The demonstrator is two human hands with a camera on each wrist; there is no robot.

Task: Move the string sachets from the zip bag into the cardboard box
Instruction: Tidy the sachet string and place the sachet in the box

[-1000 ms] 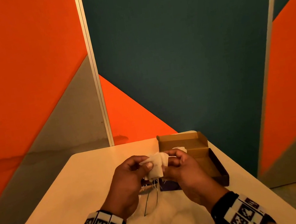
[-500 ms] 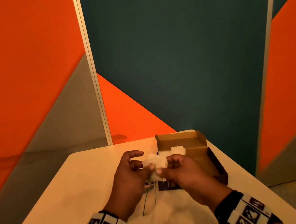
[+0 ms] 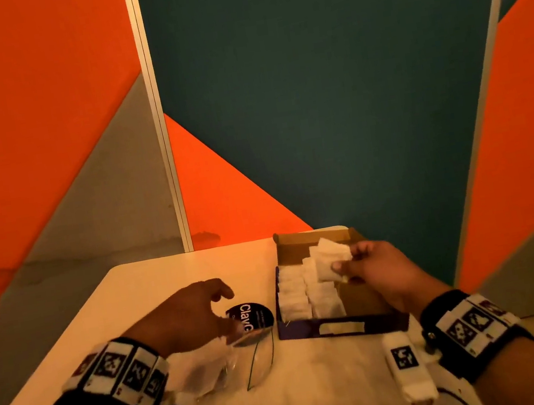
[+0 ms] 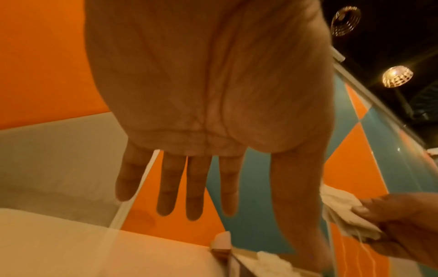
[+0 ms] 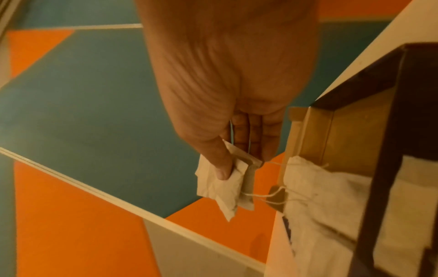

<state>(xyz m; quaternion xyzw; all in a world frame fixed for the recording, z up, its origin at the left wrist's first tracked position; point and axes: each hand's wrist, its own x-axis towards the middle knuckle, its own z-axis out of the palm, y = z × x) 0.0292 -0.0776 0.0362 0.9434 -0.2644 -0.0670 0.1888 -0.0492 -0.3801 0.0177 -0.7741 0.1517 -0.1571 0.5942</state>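
R hand [image 3: 368,265] thumb+fingers pinch a small stack of sachets [image 3: 331,258] over cardboard box [image 3: 370,298], L hand [image 3: 188,314] fingers apart, empty, above zip bag [image 3: 233,356]; sachets prob. light, soft, crushable w/ trailing strings, so hold flat faces, not string

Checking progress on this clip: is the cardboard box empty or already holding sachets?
Partly filled. Rows of white sachets fill the cardboard box's left side; its right side shows bare floor.
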